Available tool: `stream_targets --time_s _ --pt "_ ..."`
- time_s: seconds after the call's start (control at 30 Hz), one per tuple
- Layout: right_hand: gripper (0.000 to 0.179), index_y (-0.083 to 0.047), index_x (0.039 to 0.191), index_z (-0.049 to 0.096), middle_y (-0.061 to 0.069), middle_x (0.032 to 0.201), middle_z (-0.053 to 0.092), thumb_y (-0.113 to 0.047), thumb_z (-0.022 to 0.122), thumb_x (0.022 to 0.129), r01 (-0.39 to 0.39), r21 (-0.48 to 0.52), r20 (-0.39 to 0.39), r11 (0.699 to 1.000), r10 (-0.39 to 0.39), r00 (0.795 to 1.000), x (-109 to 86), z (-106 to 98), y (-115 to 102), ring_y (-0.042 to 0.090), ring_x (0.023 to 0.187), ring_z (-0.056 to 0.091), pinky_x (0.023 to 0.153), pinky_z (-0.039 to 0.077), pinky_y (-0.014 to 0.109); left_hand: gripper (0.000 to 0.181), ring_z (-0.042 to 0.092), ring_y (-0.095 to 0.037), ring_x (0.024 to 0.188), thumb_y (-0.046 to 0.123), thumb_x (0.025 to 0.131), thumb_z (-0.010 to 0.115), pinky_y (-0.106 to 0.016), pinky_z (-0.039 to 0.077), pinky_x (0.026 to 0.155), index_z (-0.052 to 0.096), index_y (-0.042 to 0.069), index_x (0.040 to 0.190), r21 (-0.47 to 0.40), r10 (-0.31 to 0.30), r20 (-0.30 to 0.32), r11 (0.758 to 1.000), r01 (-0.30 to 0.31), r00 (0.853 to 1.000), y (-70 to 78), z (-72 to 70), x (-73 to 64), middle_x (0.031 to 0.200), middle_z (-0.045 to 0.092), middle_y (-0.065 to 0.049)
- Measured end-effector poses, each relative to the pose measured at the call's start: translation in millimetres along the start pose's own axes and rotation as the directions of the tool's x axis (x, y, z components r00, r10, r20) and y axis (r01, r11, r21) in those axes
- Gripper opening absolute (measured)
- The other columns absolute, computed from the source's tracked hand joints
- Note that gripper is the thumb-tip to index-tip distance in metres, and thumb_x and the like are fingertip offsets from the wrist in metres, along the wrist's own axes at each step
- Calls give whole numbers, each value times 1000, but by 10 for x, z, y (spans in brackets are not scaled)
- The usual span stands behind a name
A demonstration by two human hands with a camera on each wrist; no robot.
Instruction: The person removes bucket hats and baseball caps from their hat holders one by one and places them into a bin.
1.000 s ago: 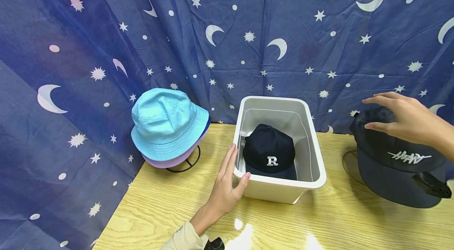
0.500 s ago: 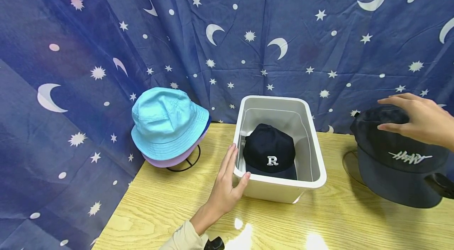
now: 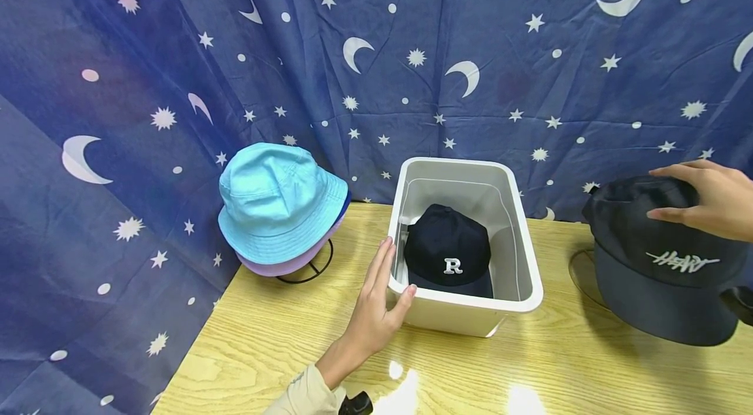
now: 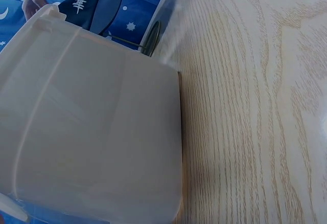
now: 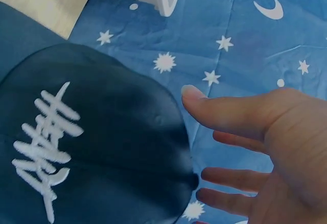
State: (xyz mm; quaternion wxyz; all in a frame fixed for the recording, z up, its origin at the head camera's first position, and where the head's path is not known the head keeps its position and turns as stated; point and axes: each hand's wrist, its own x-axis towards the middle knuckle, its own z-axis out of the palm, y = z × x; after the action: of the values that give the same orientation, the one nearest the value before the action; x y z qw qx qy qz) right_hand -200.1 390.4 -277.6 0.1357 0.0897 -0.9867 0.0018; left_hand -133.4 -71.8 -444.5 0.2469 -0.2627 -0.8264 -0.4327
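My left hand [image 3: 370, 317] rests against the near-left corner of a white plastic bin [image 3: 465, 298], fingers straight along its left side and thumb by the front rim. Inside the bin lies a black baseball cap [image 3: 447, 238] with a white R. At the right stands a larger black cap [image 3: 635, 238] with white lettering and a dark grey-blue brim. Over its crown my right hand [image 3: 714, 199] hovers, fingers loosely bent and holding nothing. In the right wrist view, that hand's thumb [image 5: 230, 114] and fingertips are beside the cap's crown [image 5: 117, 121], with a small gap at the thumb.
A light-blue bucket hat [image 3: 276, 199] tops a pile with a purple hat [image 3: 282, 266] on a black wire stand [image 3: 306, 281] at the left. Another wire stand [image 3: 579, 284] shows under the lettered cap. A starry blue curtain [image 3: 376, 75] hangs behind the wooden table [image 3: 282, 343].
My right hand has moved to the right and slightly down over the lettered cap's crown. The left hand has stayed at the bin.
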Motion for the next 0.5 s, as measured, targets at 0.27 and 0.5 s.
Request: stream_targets --time_s 0.27,0.5 --pt "63 11 116 48 42 111 41 -21 79 71 -81 0 22 997 81 996 -37 62 101 60 103 39 86 33 71 67 21 -29 141 28 94 55 -36 22 113 27 -2 146 -1 5 -4 1000 -5 1000 8 -3 8 153 23 -14" --pt "65 12 119 47 45 118 41 -23 78 73 -110 -28 33 994 111 993 -30 110 170 62 103 41 86 34 70 67 23 -31 140 28 93 55 -36 23 112 27 -3 146 -6 14 -7 1000 -14 1000 11 0 14 153 23 -15"
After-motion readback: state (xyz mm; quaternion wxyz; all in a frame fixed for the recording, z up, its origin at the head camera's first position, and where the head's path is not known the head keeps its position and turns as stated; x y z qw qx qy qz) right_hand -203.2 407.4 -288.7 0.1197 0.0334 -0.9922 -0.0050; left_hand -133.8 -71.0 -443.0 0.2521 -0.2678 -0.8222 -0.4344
